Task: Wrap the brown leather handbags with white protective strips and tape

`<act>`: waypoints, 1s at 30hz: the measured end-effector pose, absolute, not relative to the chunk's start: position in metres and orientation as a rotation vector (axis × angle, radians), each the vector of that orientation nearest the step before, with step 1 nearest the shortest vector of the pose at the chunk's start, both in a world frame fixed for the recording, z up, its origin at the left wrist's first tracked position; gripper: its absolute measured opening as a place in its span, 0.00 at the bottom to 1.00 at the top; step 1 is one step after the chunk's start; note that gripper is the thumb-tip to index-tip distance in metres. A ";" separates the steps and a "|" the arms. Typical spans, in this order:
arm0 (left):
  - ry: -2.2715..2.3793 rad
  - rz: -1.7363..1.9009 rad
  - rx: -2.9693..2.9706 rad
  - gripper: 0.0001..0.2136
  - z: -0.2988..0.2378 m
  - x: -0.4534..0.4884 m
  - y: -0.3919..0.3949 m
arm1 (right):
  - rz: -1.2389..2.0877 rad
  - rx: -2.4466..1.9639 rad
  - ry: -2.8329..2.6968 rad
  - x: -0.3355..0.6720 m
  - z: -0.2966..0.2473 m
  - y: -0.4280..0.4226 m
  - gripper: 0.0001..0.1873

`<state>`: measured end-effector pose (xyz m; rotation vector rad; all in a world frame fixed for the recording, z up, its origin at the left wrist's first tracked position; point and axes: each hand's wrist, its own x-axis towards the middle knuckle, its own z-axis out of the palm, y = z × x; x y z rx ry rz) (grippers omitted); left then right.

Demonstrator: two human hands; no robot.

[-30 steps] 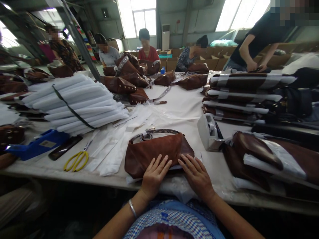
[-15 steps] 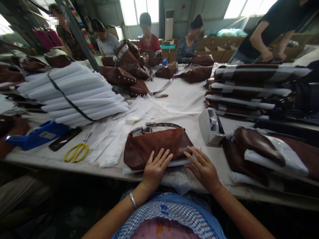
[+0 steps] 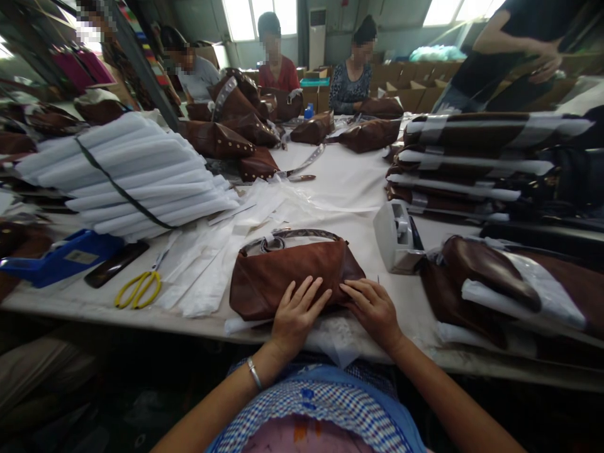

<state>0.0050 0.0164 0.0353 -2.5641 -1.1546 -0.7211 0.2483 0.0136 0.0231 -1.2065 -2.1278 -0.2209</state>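
A brown leather bag (image 3: pixel 283 270) lies on the white table (image 3: pixel 344 189) right in front of me, its strap curled on top. My left hand (image 3: pixel 295 314) rests flat on the bag's near edge with the fingers spread. Beside it, my right hand (image 3: pixel 372 308) presses the bag's lower right corner, fingers stretched out and close together. Thin white wrapping (image 3: pixel 330 336) pokes out from under the bag's near edge, below both hands.
Yellow scissors (image 3: pixel 139 286), a dark phone (image 3: pixel 116 264) and a blue tool (image 3: pixel 61 258) lie to the left by a stack of white foam sheets (image 3: pixel 132 176). A white tape dispenser (image 3: pixel 399 239) and wrapped brown bags (image 3: pixel 500 283) fill the right. Several people work at the far side.
My right hand slid left along the bag's near edge, closer to my left hand. The white sheet that showed under the bag's edge is now mostly covered. The view tilted down a little.
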 end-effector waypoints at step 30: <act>-1.020 -0.526 -2.491 0.24 0.030 0.017 0.029 | -0.164 -1.124 -2.365 0.241 0.014 0.027 0.35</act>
